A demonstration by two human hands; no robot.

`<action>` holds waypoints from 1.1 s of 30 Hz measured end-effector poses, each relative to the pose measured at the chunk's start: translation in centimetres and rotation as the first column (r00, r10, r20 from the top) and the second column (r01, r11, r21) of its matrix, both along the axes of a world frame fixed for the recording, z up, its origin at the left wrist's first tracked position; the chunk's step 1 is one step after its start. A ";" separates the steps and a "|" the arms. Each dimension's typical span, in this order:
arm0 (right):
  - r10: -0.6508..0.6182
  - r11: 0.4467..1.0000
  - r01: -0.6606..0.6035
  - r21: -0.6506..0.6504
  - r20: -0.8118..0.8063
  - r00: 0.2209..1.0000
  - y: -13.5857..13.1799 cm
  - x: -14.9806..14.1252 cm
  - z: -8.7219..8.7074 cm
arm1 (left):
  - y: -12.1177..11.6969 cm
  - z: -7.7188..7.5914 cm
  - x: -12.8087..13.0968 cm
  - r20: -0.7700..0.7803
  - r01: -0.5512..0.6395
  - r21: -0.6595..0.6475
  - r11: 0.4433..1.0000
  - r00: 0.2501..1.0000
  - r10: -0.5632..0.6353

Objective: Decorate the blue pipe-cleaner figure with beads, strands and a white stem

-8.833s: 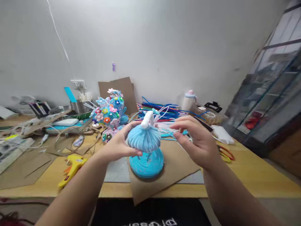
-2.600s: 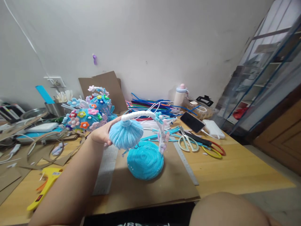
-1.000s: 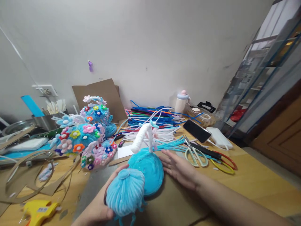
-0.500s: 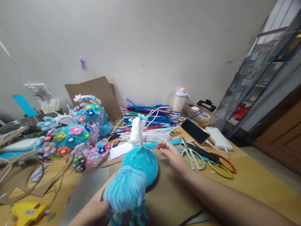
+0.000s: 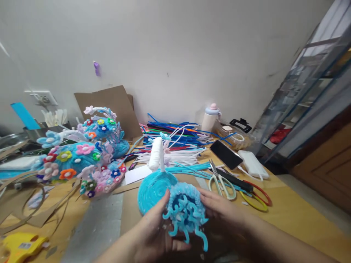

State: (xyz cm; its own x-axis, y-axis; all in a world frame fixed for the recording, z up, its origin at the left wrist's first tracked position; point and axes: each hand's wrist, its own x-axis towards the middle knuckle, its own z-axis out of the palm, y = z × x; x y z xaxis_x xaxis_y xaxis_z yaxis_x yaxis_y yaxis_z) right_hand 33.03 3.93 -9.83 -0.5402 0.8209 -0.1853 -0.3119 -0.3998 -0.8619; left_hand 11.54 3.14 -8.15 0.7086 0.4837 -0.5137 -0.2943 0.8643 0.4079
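Note:
A fluffy blue pipe-cleaner jellyfish [image 5: 185, 204] with curled tentacles is tipped so its underside faces me. My left hand [image 5: 155, 230] cups it from the left and below, fingers wrapped round its edge. My right hand [image 5: 222, 210] holds its right side, fingers curled against the dome. Just behind it stands a round blue coiled base [image 5: 149, 188] with a white wrapped stem [image 5: 156, 157] rising from it.
Flower-covered blue pipe-cleaner pieces [image 5: 79, 157] sit to the left. A heap of loose pipe cleaners [image 5: 178, 138], scissors [image 5: 222, 182], a phone [image 5: 226, 153], a white power bank [image 5: 253, 164] and a bottle [image 5: 208, 117] lie behind and right. A yellow glue gun [image 5: 19, 246] lies at lower left.
The jellyfish has moved right and turned over, tentacles now toward me. My right hand has left the base and come onto the jellyfish's right side.

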 end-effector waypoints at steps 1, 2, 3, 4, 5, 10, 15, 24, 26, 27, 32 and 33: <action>-0.053 0.998 0.053 -0.023 -0.011 0.999 -0.3 0.0 -0.4 | 0.2 -0.2 0.1 -0.005 0.032 0.015 0.999 0.999 -0.032; -0.117 0.992 0.116 -0.052 -0.018 0.993 -0.5 0.0 -0.9 | 0.5 -0.3 0.3 -0.007 0.063 0.035 0.997 0.998 -0.063; -0.182 0.980 0.180 -0.083 -0.025 0.983 -0.6 -0.1 -1.4 | 0.7 -0.4 0.4 -0.005 0.095 0.055 0.994 0.996 -0.095; -0.240 0.965 0.235 -0.118 -0.032 0.970 -0.7 -0.2 -1.8 | 0.9 -0.5 0.5 -0.003 0.120 0.076 0.990 0.993 -0.120; -0.283 0.949 0.274 -0.154 -0.040 0.958 -0.6 -0.3 -2.3 | 1.1 -0.6 0.5 0.001 0.137 0.091 0.986 0.991 -0.137; -0.352 0.890 0.315 -0.329 -0.058 0.934 0.9 0.6 -3.3 | 0.9 -1.8 -0.7 0.003 0.046 0.085 0.995 0.999 -0.046; -0.549 0.790 0.545 -0.281 0.072 0.833 2.1 1.5 -3.1 | -0.2 -4.1 -4.3 -0.034 -0.185 0.346 0.920 0.977 0.210; -0.479 0.856 0.518 0.001 0.382 0.791 2.0 0.8 -3.4 | -0.4 -5.5 -7.8 -0.143 -0.333 0.502 0.798 0.878 0.456; -0.444 0.877 0.479 0.032 0.433 0.784 2.2 1.5 -3.2 | -0.6 -5.4 -7.8 -0.155 -0.340 0.493 0.801 0.871 0.465; -0.433 0.884 0.467 0.035 0.440 0.786 2.3 1.8 -3.2 | -0.6 -5.3 -7.8 -0.151 -0.342 0.493 0.800 0.872 0.466; -0.386 0.913 0.396 0.097 0.520 0.762 2.5 2.6 -3.3 | -0.9 -5.4 -7.6 -0.137 -0.337 0.490 0.804 0.881 0.453; -0.386 0.914 0.385 0.125 0.555 0.737 2.6 2.9 -3.3 | -1.0 -5.4 -7.6 -0.138 -0.336 0.483 0.809 0.883 0.449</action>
